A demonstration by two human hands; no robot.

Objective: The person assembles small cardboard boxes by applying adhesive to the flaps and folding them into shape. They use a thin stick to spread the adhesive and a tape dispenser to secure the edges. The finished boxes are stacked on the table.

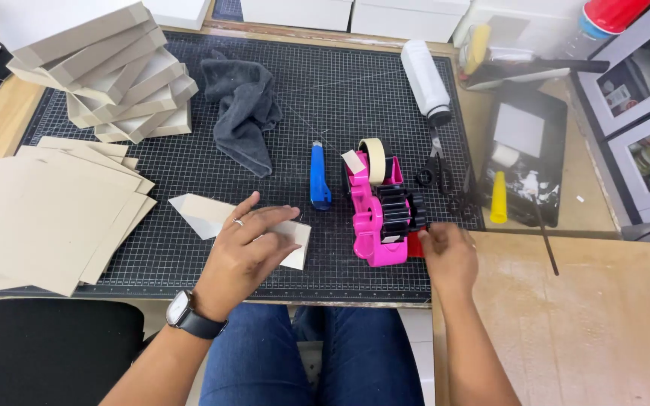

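White boxes (385, 15) line the far edge, seemingly.

1. One pink tape dispenser (376, 218), with one roll of tape on it.
2. One blue utility knife (319, 177).
3. One pair of black scissors (436, 167).
4. One grey cloth (244, 111).
5. One white bottle (425, 72) lying down.
6. Two stacks of cardboard: flat sheets (50, 214) and folded trays (107, 71). Can't count the pieces.
7. One yellow cone tip (498, 198).

Bright even light, soft faint shadows, sharp centre, slight wide-angle bend at edges, right hand (449, 256) perhaps slightly motion-blurred
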